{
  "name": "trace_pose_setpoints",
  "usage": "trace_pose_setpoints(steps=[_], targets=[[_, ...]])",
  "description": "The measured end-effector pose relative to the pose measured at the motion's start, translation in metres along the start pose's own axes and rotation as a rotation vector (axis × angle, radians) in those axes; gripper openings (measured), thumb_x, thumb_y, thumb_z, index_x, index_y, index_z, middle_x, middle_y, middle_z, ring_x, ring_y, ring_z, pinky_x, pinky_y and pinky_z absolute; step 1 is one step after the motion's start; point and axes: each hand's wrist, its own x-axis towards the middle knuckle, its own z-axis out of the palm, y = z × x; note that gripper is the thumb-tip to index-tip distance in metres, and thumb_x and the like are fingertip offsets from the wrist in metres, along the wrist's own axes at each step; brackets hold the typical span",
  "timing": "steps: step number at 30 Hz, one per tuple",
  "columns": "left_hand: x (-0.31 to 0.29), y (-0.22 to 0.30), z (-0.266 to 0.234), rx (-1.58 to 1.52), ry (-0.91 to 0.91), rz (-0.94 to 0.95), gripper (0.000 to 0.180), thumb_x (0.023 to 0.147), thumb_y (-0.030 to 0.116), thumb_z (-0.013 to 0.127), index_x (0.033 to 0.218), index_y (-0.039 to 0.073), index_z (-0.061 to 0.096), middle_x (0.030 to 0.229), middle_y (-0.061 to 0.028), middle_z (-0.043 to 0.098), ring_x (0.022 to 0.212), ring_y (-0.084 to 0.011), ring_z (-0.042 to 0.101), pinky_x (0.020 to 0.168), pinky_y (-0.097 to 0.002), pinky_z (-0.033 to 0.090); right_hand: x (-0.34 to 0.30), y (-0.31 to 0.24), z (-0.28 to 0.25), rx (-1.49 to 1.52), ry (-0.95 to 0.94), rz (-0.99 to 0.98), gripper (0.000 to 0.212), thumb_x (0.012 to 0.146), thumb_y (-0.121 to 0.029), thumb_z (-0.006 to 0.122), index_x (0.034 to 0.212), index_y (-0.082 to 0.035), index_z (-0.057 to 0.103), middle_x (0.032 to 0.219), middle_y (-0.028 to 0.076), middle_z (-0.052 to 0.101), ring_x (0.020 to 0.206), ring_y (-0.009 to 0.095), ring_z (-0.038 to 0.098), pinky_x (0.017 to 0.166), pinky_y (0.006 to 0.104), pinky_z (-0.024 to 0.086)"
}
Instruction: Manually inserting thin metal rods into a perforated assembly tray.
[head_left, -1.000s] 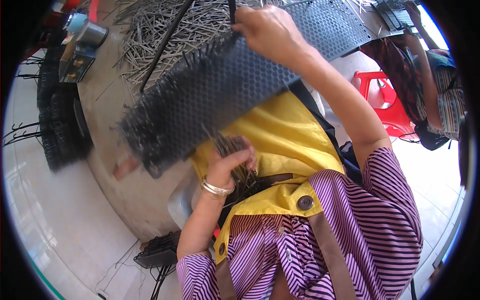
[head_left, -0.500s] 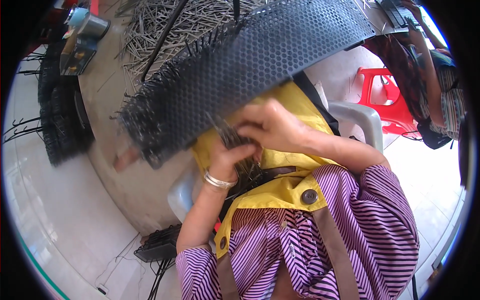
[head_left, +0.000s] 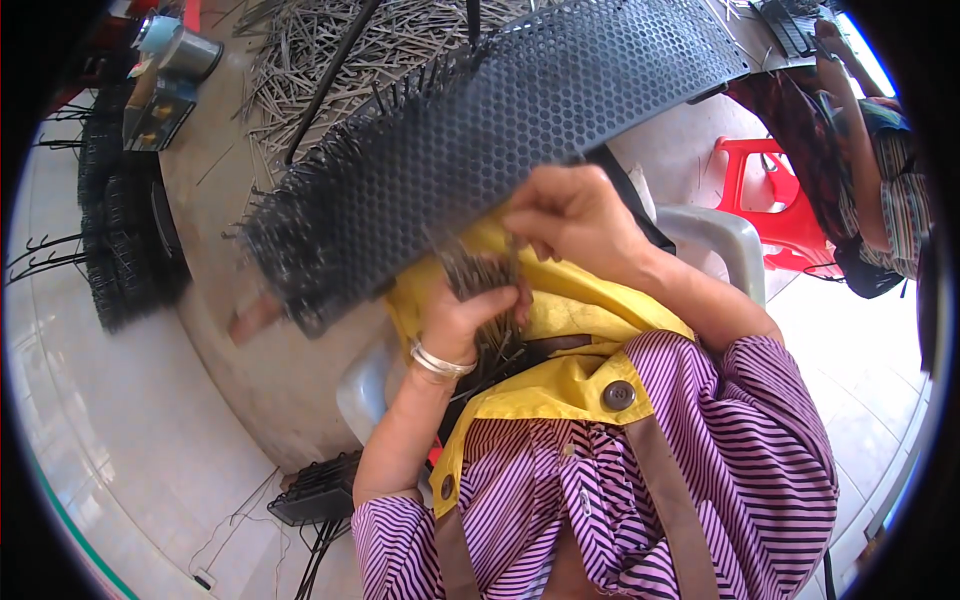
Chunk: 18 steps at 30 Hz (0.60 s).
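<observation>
A long black panel full of round holes (head_left: 600, 75) slants across my lap over a yellow apron (head_left: 580, 310). Dark thin pieces (head_left: 310, 190) bristle from its left part and far edge, blurred at the left end. My left hand (head_left: 455, 315), a silver bangle at its wrist, is wrapped round a bundle of thin, dark, stick-like pieces (head_left: 492, 335). To its right, my right hand (head_left: 585, 220) is closed in a pinch close to the panel's near edge. Whatever lies between those fingertips is too small to make out.
A heap of thin grey sticks (head_left: 330, 70) lies beyond the panel. Black bristly racks with hooks (head_left: 120, 240) stand at the left, near a box (head_left: 160, 110) and metal can (head_left: 190, 52). A red stool (head_left: 760, 190) and another person (head_left: 850, 130) are at the right.
My right hand has moved up and right, away from the bundle to the panel's near edge. My left hand keeps its hold on the bundle.
</observation>
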Motion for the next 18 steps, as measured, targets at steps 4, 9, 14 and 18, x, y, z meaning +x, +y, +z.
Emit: trace_pose_setpoints(steps=[4,9,14,18], targets=[[0.003,-0.002,-0.004,-0.02,-0.025,0.011,0.021,0.073,0.003,0.058,0.092,-0.002,0.053,0.075,-0.0135,0.058,0.059,-0.0206,0.056,0.055,-0.0293,0.047,-0.007,0.014,0.01,0.042,0.014,-0.05,0.007,0.075,-0.002,0.061,0.077,0.003,0.056,0.063,0.005,0.059,0.056,0.007,0.054,0.049,0.0218,0.043],[0.003,0.001,0.003,-0.008,0.015,-0.003,0.019,0.074,0.003,0.058,0.091,-0.002,0.053,0.074,-0.0134,0.058,0.058,-0.0206,0.056,0.054,-0.0295,0.047,-0.01,0.023,0.011,0.153,0.086,0.015,0.006,0.074,0.0,0.06,0.078,0.003,0.057,0.064,0.005,0.059,0.057,0.007,0.053,0.049,0.0214,0.043],[0.003,-0.001,0.002,-0.032,0.059,0.005,0.019,0.073,0.002,0.059,0.091,-0.001,0.053,0.073,-0.0135,0.058,0.058,-0.0212,0.056,0.053,-0.0302,0.047,-0.002,0.009,-0.013,0.092,0.257,-0.125,0.007,0.073,0.0,0.062,0.08,0.002,0.061,0.065,0.003,0.059,0.057,0.006,0.053,0.049,0.0195,0.042],[0.0,-0.006,-0.008,-0.055,0.033,-0.005,0.019,0.074,0.001,0.058,0.092,0.0,0.053,0.073,-0.0136,0.057,0.059,-0.0216,0.055,0.054,-0.0308,0.047,0.024,-0.016,-0.031,-0.03,0.474,-0.371,0.006,0.075,0.004,0.059,0.081,0.004,0.061,0.07,0.006,0.062,0.055,0.008,0.054,0.048,0.0193,0.043]])
